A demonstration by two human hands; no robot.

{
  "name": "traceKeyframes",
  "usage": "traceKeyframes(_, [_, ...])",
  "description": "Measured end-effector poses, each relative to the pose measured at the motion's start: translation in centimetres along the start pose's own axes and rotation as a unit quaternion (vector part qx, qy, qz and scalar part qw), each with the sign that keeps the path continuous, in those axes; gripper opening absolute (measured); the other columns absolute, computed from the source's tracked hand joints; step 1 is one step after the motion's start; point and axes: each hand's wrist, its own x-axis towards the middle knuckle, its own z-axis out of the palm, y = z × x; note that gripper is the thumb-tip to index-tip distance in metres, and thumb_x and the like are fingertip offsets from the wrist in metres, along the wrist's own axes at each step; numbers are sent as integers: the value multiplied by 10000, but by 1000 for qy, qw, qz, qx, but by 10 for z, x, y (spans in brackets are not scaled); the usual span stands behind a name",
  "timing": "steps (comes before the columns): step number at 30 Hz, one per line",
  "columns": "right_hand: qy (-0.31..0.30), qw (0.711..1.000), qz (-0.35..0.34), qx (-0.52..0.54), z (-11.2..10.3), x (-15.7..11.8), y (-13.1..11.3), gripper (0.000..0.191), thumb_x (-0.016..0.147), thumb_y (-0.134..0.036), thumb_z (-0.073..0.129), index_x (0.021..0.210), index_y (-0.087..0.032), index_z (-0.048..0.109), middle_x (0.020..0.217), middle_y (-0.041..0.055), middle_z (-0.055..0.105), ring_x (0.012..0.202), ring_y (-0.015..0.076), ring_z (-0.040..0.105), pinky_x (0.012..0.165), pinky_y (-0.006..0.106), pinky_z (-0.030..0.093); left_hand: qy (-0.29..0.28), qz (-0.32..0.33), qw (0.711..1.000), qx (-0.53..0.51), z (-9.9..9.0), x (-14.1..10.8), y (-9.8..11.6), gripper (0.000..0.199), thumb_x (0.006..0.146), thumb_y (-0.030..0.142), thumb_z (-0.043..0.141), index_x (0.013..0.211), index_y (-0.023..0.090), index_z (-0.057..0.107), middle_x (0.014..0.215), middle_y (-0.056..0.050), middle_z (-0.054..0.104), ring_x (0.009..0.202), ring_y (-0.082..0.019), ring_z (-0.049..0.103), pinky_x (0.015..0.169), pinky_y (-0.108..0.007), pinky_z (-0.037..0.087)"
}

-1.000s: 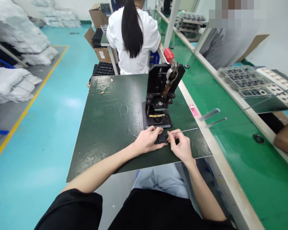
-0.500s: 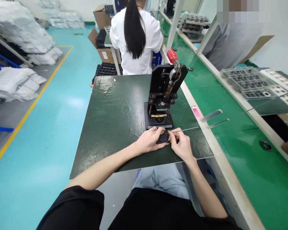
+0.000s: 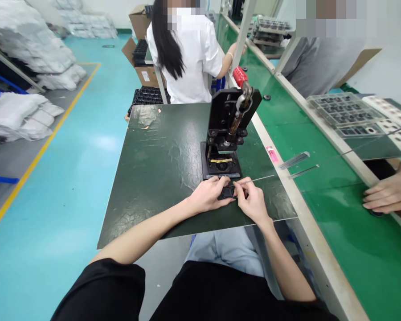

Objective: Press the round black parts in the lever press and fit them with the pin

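Black part (image 3: 227, 192) sits gripped between my hands on the dark green mat (image 3: 153, 178), just in front of the base of the hand press (image 3: 225, 120); my left hand (image 3: 207, 196) clamps it from the left, fingers curled over its top; my right hand (image 3: 254, 204) pinches a thin metal rod (image 3: 255, 180) between thumb and fingertips, one end at the part, the rest running right across the mat; the press stands upright, with a yellow strip (image 3: 221, 161) on its base and a red handle (image 3: 239, 76) on top; past the mat, on the green workbench (image 3: 337, 232), lie more metal rods (image 3: 294, 160), a pink tag (image 3: 272, 154) and a clear tray (image 3: 345, 111); a co-worker's hand (image 3: 387, 194) is over the bench at the right.
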Motion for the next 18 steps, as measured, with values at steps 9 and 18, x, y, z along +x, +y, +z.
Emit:
traceKeyframes(9, [-5,984,-82,-158,1,8,-8,195,1047,-310,447,906,-214,542,692,36,718,560,180,686,515,261,360,-1,1,1000,18,0,0,0,487,939,434,677,1281,182,438,1240,-125,712,1151,-293,702,906,-409,612])
traceKeyframes(18, [-45,984,-114,-129,10,18,-4,160,1026,-254,415,872,-243,455,706,29,691,586,193,686,533,267,393,19,-4,999,-41,6,1,-3,491,891,335,680,1277,189,415,1239,-141,693,1105,-274,724,914,-402,618])
